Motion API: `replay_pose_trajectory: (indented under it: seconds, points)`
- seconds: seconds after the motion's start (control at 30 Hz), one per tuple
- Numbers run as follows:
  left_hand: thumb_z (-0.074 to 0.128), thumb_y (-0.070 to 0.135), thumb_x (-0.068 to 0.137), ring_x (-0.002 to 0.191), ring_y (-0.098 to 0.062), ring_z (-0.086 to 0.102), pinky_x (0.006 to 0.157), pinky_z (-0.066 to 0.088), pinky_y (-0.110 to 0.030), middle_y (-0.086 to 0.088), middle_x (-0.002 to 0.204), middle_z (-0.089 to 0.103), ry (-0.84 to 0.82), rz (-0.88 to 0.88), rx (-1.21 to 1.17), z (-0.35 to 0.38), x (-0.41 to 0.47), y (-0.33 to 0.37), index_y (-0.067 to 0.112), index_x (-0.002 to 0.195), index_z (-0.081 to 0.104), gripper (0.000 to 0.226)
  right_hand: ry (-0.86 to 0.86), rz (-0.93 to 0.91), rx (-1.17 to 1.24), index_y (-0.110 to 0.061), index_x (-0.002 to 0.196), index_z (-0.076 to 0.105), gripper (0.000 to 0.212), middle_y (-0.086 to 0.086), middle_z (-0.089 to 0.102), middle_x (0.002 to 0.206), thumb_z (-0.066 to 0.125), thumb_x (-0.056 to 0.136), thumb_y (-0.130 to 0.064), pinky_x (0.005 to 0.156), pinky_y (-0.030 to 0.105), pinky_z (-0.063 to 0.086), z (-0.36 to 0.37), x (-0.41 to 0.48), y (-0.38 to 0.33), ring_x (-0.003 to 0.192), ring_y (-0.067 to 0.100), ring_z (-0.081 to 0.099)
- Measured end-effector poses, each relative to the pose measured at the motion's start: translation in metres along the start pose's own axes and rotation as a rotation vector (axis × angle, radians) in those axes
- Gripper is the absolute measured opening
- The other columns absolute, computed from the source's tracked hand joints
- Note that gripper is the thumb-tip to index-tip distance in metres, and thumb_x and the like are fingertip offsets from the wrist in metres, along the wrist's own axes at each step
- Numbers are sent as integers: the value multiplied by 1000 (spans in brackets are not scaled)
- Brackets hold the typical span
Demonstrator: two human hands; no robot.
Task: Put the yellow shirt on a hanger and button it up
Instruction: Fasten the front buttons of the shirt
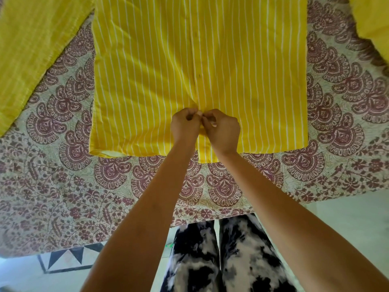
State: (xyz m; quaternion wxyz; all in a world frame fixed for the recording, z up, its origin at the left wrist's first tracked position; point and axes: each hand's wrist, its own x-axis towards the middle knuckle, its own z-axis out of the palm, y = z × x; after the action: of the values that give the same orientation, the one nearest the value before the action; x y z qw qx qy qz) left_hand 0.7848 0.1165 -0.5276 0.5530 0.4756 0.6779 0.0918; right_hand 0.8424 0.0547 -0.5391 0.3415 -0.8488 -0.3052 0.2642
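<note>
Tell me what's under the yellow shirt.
The yellow shirt lies flat on a printed cloth, which shows past its sides and hem. Whatever else sits beneath the fabric is covered.

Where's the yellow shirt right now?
In the head view, the yellow shirt lies spread on the patterned cloth, top centre; the left hand and right hand pinch its front opening near the bottom hem.

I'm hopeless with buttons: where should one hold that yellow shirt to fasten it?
Pinch the yellow shirt by its front edges near the hem, left hand on one, right hand on the other, from the hem side: it lies flat, edges meeting there.
</note>
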Motion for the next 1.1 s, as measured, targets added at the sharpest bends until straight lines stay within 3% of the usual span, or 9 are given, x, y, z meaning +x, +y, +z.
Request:
replay_pose_trajectory:
  seconds: [0.13,0.3,0.4,0.57,0.7,0.77,0.83,0.93,1.1]
  points:
    - [60,10,85,64,-5,54,62,43,-21,7,66,59,15,14,-22,-1,3,-2,21,70,58,19,13,47,34,-9,85,68,15,8,74,80,61,83,-22,66,40,54,4,0,-2,76,24,70]
    - [62,14,84,72,-8,59,64,45,-20,5,76,64,40,58,19,-2,4,-7,16,87,65,5,-21,132,91,-7,86,70,12,9,74,82,66,82,-18,64,20,41,1,4,-4,76,18,68]
    - [63,13,83,76,-11,61,70,49,-28,3,78,65,16,84,48,-3,8,-9,15,90,66,7,-59,267,204,-6,81,71,8,11,73,81,68,79,-14,64,20,43,-1,12,-1,71,13,63]
    - [61,9,84,75,-13,60,65,44,-20,-6,83,69,-85,335,226,-8,8,-9,6,94,65,11,-154,481,381,-25,60,60,28,-3,65,69,59,76,-2,62,27,43,-7,20,1,65,12,57]
    - [57,14,86,79,-29,65,62,45,-32,-8,86,71,-85,572,540,-14,12,-9,9,99,60,15,-243,557,426,-22,56,58,34,-5,60,60,54,77,5,52,19,38,-12,27,-2,53,6,51]
    - [57,17,85,81,-30,66,62,49,-35,-3,86,72,-31,547,602,-15,12,-5,13,102,58,18,-262,577,483,-19,58,57,33,-10,59,53,52,78,7,45,11,35,-17,30,-5,45,-3,48]
    - [62,19,81,80,-23,67,64,51,-35,2,83,73,-17,451,532,-15,11,4,18,101,58,21,-247,529,487,-18,60,58,31,-8,60,58,52,78,6,53,9,40,-22,35,-8,53,-5,54]
    - [70,25,76,78,-14,63,62,43,-27,11,77,65,15,375,484,-16,15,17,21,95,60,22,-173,356,340,-20,63,61,15,0,65,75,52,71,-9,75,27,46,-24,46,-9,80,15,63]
    - [70,13,75,69,-11,60,62,45,-23,6,76,64,74,339,356,-21,35,37,17,84,66,11,-84,128,220,-8,86,64,13,0,64,84,56,77,-2,72,32,47,-22,61,-16,75,14,58]
